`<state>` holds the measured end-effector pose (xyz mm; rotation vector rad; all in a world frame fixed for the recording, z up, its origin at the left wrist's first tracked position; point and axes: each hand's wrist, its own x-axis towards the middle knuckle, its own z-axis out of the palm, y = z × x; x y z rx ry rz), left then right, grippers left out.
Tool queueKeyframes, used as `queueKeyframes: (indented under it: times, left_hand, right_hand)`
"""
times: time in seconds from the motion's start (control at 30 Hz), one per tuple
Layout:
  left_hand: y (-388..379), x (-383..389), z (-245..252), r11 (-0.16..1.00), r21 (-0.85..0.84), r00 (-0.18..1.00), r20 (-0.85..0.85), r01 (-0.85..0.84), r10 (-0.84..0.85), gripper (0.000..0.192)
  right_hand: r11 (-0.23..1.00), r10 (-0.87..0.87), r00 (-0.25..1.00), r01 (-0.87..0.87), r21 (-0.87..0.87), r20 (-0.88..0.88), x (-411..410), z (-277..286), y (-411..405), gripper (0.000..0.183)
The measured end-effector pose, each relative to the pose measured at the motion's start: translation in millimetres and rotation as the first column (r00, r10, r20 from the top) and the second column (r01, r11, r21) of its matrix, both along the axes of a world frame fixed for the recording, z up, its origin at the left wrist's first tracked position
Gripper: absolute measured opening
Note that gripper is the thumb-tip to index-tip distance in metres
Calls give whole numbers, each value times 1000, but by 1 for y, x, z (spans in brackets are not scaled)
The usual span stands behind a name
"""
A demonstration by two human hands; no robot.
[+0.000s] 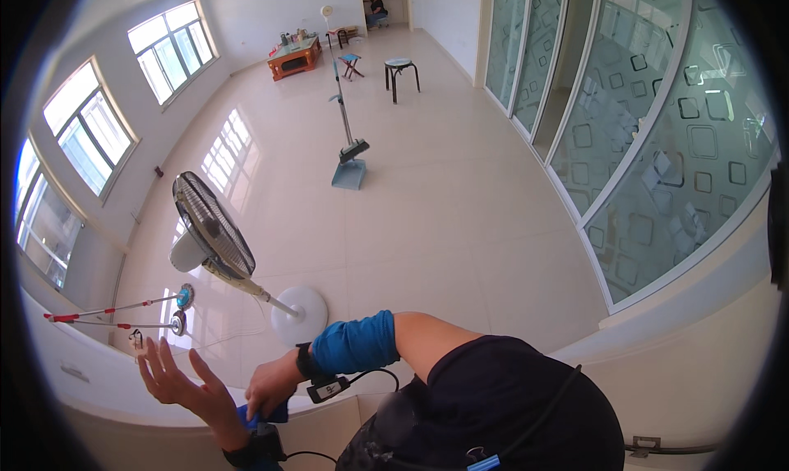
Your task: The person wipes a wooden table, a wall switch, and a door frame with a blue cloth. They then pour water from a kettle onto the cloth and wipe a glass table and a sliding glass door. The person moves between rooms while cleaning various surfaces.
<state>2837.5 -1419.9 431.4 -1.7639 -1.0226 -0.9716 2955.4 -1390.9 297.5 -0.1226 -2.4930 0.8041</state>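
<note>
My left hand [185,388] is raised at the lower left, palm up with its fingers spread, and holds nothing. At its wrist is a black strap with a small device. My right hand [272,381] reaches across to that wrist, its fingers closed on a piece of blue fabric [265,412] beside the strap. Whether this fabric is a sleeve cuff or a separate cloth I cannot tell. A blue sleeve [354,343] covers my right forearm, with a black wrist strap and a small cabled device [328,389] below it.
A pedestal fan [212,224] stands ahead on the tiled floor. Two mops [123,311] lean at the left. Further off are a broom with a dustpan [349,174], stools [400,64], a low table [296,58] and a seated person [376,8]. Glass sliding doors [616,126] line the right.
</note>
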Motion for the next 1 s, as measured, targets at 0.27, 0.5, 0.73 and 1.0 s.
queueKeyframes:
  times: [0.27,0.5,0.73,1.0]
  left_hand:
    - [78,120,-31,845,-474,962,222,248,-157,38]
    - [171,211,-96,248,-759,798,562,602,-218,42]
    - [227,287,-134,-350,-440,545,781,827,304,68]
    - [332,337,-171,-483,-164,399,805,860,439,57]
  right_hand:
    - [225,-338,941,95,-970,14,237,-56,48,45]
    - [-25,-668,670,-456,-889,-325,357,-51,83,63]
    - [103,-726,574,-454,-885,-378,379,-66,134,65]
    - [-50,-830,536,-345,-937,-152,426,-46,188,74]
